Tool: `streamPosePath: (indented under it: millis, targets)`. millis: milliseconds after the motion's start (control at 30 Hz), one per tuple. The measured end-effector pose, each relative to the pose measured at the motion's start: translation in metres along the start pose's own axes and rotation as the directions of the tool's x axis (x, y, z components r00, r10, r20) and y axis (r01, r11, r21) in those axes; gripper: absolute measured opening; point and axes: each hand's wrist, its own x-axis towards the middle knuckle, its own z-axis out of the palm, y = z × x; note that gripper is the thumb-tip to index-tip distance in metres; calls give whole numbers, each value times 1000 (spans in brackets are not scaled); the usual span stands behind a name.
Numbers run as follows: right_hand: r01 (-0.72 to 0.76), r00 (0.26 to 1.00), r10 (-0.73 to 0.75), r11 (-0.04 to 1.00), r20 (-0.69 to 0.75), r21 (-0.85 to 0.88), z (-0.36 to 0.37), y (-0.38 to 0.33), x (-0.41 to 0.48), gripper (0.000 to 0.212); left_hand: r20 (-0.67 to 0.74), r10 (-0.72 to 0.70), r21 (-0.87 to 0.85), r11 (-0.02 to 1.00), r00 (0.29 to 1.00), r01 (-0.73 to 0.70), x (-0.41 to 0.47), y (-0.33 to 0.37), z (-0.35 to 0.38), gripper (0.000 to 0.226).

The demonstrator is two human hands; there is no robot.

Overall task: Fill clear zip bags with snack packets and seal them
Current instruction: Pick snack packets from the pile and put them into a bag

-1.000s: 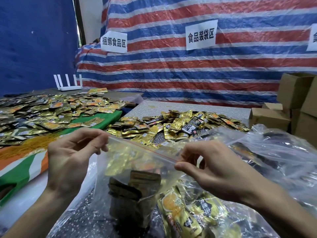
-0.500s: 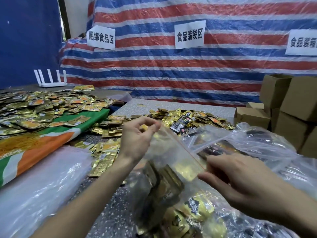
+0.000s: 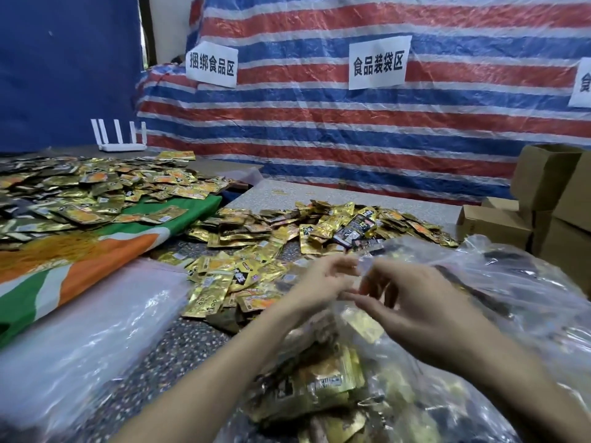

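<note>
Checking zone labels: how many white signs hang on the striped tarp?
3 signs: left, middle, and one cut off at the right edge; others may lie beyond view.

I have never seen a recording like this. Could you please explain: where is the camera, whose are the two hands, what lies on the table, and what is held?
There is no machine: a person works with bare hands. The one camera sits on their head and looks forward and down. The left hand and right hand meet at the top of a clear, filled bag; they seem to pinch it, but the picture is blurred there. Loose gold packets lie heaped on the table. Cardboard boxes stand at the right.
</note>
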Motion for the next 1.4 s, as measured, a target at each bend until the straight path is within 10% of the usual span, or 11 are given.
streamPosePath:
  millis: [233, 400, 667, 900, 1067, 1233, 1400]
  targets:
    - [169, 968, -166, 986, 187, 0, 44, -9, 21, 17, -454, 93, 489, 857, 886, 161, -69, -20, -124, 9]
    - [220, 873, -171, 974, 456, -56, 62, -14, 21, 29, -729, -137, 676, 14, 671, 737, -137, -66, -199, 45]
    - [195, 877, -147, 979, 458, -60, 63, -15, 20, 33, -772, -84, 564, 368, 630, 740, -160, -60, -224, 54]
    - [212, 910, -182, 976, 372, -42, 52, -16, 19, 36, -750, 149, 600, 563, 644, 569, -157, -18, -224, 19]
    - [220, 916, -194, 975, 351, -36, 47, -19, 16, 35, -627, 463, 765, 214, 626, 608, -156, -24, -206, 22]
    - [226, 910, -196, 973, 366, -42, 46, -21, 11, 35, -671, 126, 722, -114, 730, 683, -159, -58, -202, 12]
    - [219, 904, -193, 975, 381, -27, 43, -19, 12, 36, -703, -4, 704, 142, 712, 696, -159, -69, -211, 52]
